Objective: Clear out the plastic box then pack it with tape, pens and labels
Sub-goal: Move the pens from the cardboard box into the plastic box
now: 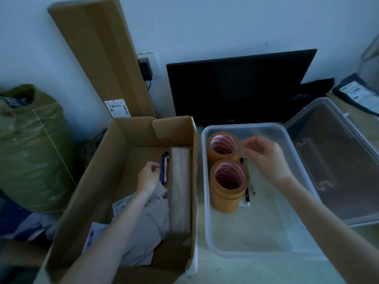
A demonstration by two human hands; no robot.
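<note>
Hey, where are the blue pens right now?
In the head view, the blue pens lie inside the cardboard box on the left, between the left hand and a long wrapped bundle.

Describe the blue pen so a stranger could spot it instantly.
Find the open cardboard box left of the clear plastic box. The blue pen lies on its floor by the left hand, beside a white pen.

The clear plastic box (207,201) holds two upright brown tape rolls (227,175) along its left wall, with pens (247,193) lying beside them.
</note>
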